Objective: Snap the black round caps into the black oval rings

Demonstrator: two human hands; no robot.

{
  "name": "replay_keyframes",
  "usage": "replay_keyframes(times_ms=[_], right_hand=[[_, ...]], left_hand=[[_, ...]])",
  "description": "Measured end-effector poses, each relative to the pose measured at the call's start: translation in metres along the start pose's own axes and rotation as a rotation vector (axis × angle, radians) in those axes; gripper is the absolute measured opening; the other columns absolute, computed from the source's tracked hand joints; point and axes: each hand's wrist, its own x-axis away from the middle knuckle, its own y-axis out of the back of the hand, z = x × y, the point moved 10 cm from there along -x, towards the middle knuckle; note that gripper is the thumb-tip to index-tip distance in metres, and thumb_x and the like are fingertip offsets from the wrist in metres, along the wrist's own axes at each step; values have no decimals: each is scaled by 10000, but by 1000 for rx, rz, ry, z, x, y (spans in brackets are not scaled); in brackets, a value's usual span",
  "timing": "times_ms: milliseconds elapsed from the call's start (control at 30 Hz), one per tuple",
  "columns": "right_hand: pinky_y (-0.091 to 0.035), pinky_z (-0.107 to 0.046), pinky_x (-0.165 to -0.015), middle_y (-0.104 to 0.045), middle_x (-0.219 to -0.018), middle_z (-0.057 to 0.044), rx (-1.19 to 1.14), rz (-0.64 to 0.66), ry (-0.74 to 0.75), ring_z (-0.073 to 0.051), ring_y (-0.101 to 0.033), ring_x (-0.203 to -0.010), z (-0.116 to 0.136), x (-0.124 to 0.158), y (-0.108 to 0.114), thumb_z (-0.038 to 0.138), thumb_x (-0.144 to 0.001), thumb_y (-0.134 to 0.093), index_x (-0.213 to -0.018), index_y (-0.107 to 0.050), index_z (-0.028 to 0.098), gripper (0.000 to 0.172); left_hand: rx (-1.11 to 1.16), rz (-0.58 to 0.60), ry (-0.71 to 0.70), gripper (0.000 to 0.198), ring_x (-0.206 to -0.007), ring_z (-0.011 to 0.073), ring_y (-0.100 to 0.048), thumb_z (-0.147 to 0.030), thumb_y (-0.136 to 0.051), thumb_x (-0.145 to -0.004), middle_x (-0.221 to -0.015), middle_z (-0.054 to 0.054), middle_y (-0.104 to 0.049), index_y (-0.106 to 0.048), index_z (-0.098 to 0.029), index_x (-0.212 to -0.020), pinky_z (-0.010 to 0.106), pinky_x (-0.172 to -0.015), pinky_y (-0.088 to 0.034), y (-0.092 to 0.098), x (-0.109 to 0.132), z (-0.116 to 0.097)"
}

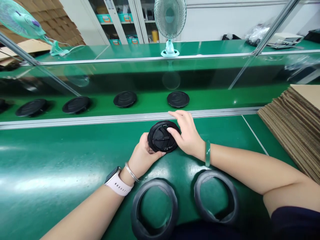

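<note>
My left hand grips a black round plastic part from its lower left, the thumb along the bottom edge. The part is tilted with its face toward me; a raised bar crosses the middle of that face. Over its right side lies my right hand, thumb on the face and fingers stretched out past the upper rim. Nearer to me, two dark grey rings rest on the green table: one ring below my left hand, the other ring below my right forearm.
Beyond a metal rail runs a green strip carrying several black discs. Stacked cardboard sheets stand at the right. A fan stands on the shelf behind, with another fan at the left.
</note>
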Motion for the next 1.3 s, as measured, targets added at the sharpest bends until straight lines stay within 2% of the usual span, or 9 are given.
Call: replay_keyframes(times_ms=[100,233,367,467,633,833,933,1033,1300], right_hand=[[-444,-444,-985,-599,-1147,-96,-135,103,-207,-271,-535,-1101,-29,3,-20,193,-1017,-516,-1164,-583,190,162],[-440,-375,-924,-606,-1040,-53,-262,136,-305,-234,-548,-1026,-40,6,-34,193,-1000,-553,-1028,-576,188,36],[-430,-339,-851,-599,-960,-17,-368,127,-398,-219,-553,-937,-45,9,-38,236,-956,-625,-935,-567,193,75],[-417,-325,-796,-585,-900,-1,-430,112,-454,-212,-548,-874,-48,10,-40,269,-920,-646,-882,-550,195,127],[-402,-308,-717,-552,-833,17,-486,77,-467,-201,-529,-797,-46,11,-38,307,-874,-660,-835,-516,202,182],[-409,-319,-722,-565,-803,14,-416,67,-568,-206,-543,-799,-55,15,-39,271,-853,-665,-776,-512,199,186],[-455,-335,-791,-616,-907,3,-660,165,-517,-218,-581,-880,-47,12,-49,321,-833,-700,-914,-566,195,200],[-472,-367,-913,-637,-1081,-27,-895,306,-464,-252,-594,-1033,-35,11,-58,324,-738,-810,-1093,-576,190,445],[-497,-388,-890,-655,-1057,-41,-819,390,-438,-272,-616,-1008,-34,9,-58,299,-727,-827,-1074,-602,181,430]], left_hand=[[-46,-16,1,672,-1057,286,-688,-333,-867,-638,-1145,81,-658,-426,-226,-1134,449,-893,-587,3,1,3],[-83,-30,-65,814,-1168,311,-635,-380,-882,-629,-1270,114,-625,-406,-221,-1270,465,-965,-546,6,5,-4],[-73,-27,-93,612,-1197,284,-608,-453,-726,-817,-1297,108,-619,-440,-208,-1301,451,-1017,-497,7,6,-9],[-175,-61,-123,545,-1189,277,-601,-466,-678,-857,-1277,98,-628,-473,-203,-1289,442,-1033,-469,10,5,-14],[-256,-78,-142,509,-1138,259,-610,-478,-655,-868,-1222,80,-642,-481,-200,-1258,403,-999,-470,9,6,-20],[-287,-68,-109,456,-1047,240,-615,-488,-628,-880,-1143,66,-650,-502,-198,-1208,392,-951,-474,7,6,-19],[-279,-97,-99,436,-1044,236,-610,-479,-621,-886,-1137,59,-646,-505,-203,-1202,390,-950,-468,10,6,-17],[-268,-111,-98,422,-1077,236,-596,-468,-620,-889,-1158,57,-639,-509,-205,-1200,389,-973,-452,13,5,-17],[-236,-88,-78,371,-1027,227,-590,-448,-627,-886,-1099,40,-639,-529,-202,-1145,376,-934,-452,13,6,-16]])
